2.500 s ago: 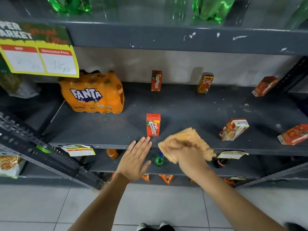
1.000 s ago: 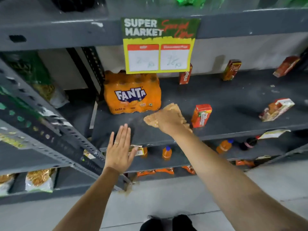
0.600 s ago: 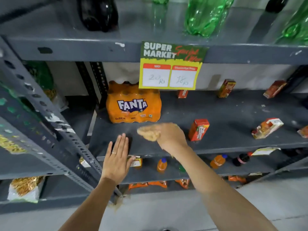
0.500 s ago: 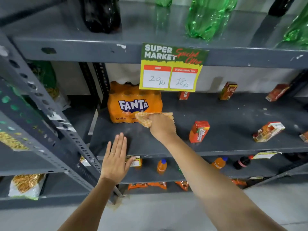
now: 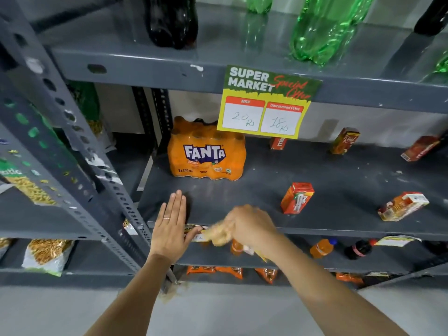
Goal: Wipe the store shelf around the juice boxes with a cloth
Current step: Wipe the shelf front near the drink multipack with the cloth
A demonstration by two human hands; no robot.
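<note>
At the left, the left hand (image 5: 169,229) lies flat with fingers straight and together, holding nothing, its fingertips resting on the front edge of the grey shelf (image 5: 339,180). Behind it, toward the back of the shelf, stands the Fanta pack (image 5: 207,154). Just right of the left hand, the right hand (image 5: 252,226) is closed around the yellow cloth (image 5: 219,235), blurred, at the shelf's front lip. Above hangs the price sign (image 5: 265,105). Further right, a red juice box (image 5: 297,197) stands upright near the front, another juice carton (image 5: 402,206) lies tilted beyond it, and three more cartons sit along the back wall.
</note>
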